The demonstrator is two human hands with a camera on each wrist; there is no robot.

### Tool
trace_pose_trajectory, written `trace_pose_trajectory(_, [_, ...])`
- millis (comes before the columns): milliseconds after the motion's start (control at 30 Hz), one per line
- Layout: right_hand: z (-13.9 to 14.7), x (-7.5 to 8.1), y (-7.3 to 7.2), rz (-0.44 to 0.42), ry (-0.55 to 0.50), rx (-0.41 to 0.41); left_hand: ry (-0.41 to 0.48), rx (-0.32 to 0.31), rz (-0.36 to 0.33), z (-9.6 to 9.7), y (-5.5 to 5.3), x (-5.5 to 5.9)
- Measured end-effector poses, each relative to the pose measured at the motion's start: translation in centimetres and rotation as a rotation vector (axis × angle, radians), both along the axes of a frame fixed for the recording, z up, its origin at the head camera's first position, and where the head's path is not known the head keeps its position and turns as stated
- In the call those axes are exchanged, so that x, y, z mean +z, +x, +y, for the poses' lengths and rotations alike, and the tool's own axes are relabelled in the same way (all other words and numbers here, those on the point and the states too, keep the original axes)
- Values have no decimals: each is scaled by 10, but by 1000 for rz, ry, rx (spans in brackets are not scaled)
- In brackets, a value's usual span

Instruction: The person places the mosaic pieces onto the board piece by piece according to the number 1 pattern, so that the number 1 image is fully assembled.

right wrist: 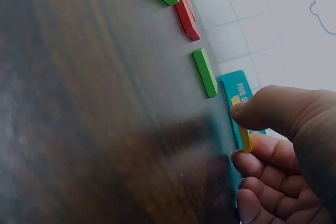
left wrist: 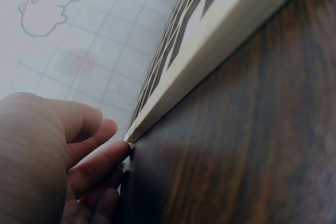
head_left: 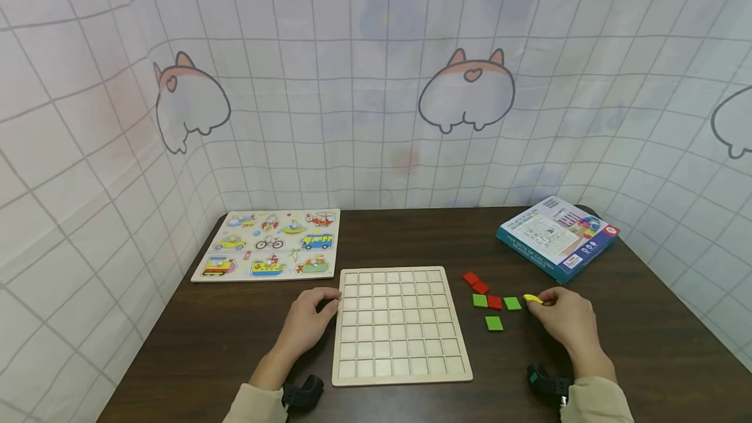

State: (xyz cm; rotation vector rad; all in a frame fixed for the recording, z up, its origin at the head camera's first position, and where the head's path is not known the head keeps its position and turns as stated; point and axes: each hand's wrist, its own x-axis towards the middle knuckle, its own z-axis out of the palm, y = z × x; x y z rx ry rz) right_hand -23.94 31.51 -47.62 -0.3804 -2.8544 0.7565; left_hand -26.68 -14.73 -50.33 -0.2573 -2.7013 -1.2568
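A pale wooden grid board [head_left: 401,326] with square compartments lies at the middle of the table. At its left edge is my left hand [head_left: 308,322], fingertips touching the frame; the left wrist view shows the fingers [left wrist: 100,167] loosely bent against the board's corner. My right hand [head_left: 566,318] pinches a yellow tile [head_left: 532,299] between thumb and fingers, just above the table. In the right wrist view the yellow tile [right wrist: 244,135] appears edge-on. Left of that hand lie several flat square tiles: a green tile [head_left: 512,304], a red tile [head_left: 495,303] and another green tile [head_left: 494,324].
A picture puzzle board [head_left: 270,243] with vehicles lies at the back left. At the back right is a teal-edged box [head_left: 558,237]. A patterned cloth [head_left: 376,83] hangs behind and beside the dark wooden table [head_left: 411,234].
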Motion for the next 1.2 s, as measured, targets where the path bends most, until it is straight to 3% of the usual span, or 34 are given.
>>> trace_pose_trajectory(200, [-2, -2, -2, 1, -19, -12, -2, 0, 2, 0, 1, 1])
trace_pose_trajectory(400, [-6, -2, -4, 19, -29, 26, 2, 1, 7, 0, 1, 2])
trace_pose_trajectory(733, [-29, 0, -9, 164, -37, 185, 4, 1, 5, 0, 1, 3])
trace_pose_trajectory(900, [-41, 0, -12, 181, -54, 263, 7, -3, 14, 0, 1, 2])
trace_pose_trajectory(1200, [-57, 1, -13, 210, -46, 323, 1, -7, 19, 0, 0, 0])
